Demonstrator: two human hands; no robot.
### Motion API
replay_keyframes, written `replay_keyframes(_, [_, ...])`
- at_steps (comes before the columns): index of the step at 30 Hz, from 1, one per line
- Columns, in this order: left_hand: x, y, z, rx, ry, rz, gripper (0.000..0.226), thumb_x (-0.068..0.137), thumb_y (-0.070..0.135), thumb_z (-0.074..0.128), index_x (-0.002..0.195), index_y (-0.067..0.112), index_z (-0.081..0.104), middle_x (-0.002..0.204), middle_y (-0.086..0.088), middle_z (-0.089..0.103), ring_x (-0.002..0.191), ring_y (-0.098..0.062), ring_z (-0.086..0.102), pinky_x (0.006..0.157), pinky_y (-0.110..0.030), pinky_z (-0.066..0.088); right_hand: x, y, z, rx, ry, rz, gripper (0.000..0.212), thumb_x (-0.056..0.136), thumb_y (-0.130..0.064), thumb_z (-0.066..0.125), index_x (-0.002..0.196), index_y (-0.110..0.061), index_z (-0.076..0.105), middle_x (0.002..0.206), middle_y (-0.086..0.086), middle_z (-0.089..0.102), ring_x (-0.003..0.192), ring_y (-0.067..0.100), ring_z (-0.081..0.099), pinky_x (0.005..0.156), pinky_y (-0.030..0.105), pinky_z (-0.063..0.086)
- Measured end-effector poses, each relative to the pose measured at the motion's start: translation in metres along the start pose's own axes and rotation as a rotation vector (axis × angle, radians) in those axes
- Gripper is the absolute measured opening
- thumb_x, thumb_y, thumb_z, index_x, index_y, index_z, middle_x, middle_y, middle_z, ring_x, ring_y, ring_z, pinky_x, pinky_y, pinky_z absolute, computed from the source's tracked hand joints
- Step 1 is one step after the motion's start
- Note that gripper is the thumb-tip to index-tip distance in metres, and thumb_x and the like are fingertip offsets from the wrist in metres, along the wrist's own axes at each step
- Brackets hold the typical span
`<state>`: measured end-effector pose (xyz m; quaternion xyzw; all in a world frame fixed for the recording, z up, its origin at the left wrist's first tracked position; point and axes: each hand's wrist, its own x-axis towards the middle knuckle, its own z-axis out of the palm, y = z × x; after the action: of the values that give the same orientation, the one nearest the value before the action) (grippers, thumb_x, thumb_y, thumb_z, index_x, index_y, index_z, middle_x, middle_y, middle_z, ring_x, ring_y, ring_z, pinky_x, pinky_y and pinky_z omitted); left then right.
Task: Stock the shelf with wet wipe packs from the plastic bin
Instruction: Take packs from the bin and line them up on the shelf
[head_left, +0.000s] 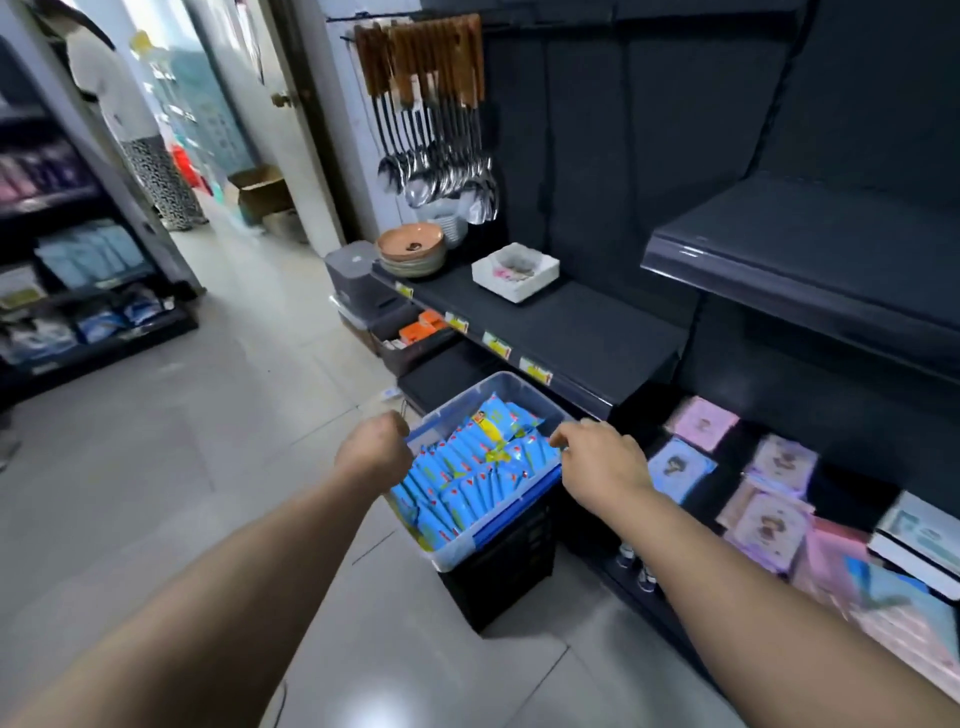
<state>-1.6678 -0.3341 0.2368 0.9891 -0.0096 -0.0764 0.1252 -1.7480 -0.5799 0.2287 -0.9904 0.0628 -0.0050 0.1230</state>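
— Where is the shelf (597, 327) from the person's hands?
— Past the right hand (602, 462), further out and higher. The plastic bin (498, 380) lies between the two hands, its long side running away from the person.
— And the wet wipe packs (467, 483)?
— On edge in rows inside it, nearest the right hand, whose bent fingers reach over the rim, empty. The left hand (374, 452) sits at the opposite rim, its fingers hidden, so any grip cannot be told.

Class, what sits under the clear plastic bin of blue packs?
A black crate stands under the plastic bin. Only its near sides show; its inside is covered by the bin.
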Motion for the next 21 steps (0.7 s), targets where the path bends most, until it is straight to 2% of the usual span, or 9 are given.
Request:
replay_keyframes(4, [0.019, -0.027, 0.021, -0.058, -0.064, -0.091, 0.038, 0.085, 0.012, 0.048, 0.121, 0.018, 0.056, 0.125, -0.01, 0.058, 0.115, -0.029, 0.055, 0.093, -0.033, 0.046, 0.024, -0.011, 0.029, -0.012, -0.072, 0.026, 0.034, 0.09, -0.013, 0.045, 0.117, -0.031, 0.056, 0.123, -0.004, 0.057, 0.119, 0.02, 0.048, 0.092, 0.036, 0.038])
replay_keyframes(9, [0.051, -0.037, 0.052, -0.046, -0.134, -0.074, 0.037, 0.083, 0.012, 0.047, 0.119, 0.019, 0.057, 0.124, -0.01, 0.06, 0.113, -0.028, 0.056, 0.091, -0.032, 0.046, 0.066, -0.008, 0.065, 0.019, -0.141, 0.071, 0.029, 0.092, -0.018, 0.047, 0.115, -0.032, 0.058, 0.12, -0.004, 0.061, 0.115, 0.02, 0.053, 0.089, 0.034, 0.04])
replay_keyframes(15, [0.127, -0.032, 0.075, 0.039, -0.2, -0.063, 0.029, 0.086, 0.018, 0.049, 0.114, 0.019, 0.057, 0.119, -0.01, 0.062, 0.109, -0.031, 0.057, 0.088, -0.034, 0.049, 0.152, 0.004, 0.109, 0.057, -0.281, 0.163, 0.035, 0.09, -0.014, 0.047, 0.119, -0.031, 0.056, 0.123, -0.002, 0.061, 0.113, 0.023, 0.057, 0.085, 0.029, 0.042])
replay_keyframes(21, [0.209, -0.012, 0.094, 0.11, -0.288, -0.054, 0.027, 0.091, 0.017, 0.045, 0.118, 0.017, 0.051, 0.116, -0.009, 0.06, 0.103, -0.029, 0.056, 0.08, -0.034, 0.046, 0.238, 0.024, 0.149, 0.111, -0.422, 0.249, 0.034, 0.091, -0.017, 0.047, 0.124, -0.026, 0.053, 0.127, 0.001, 0.059, 0.117, 0.025, 0.056, 0.088, 0.032, 0.046])
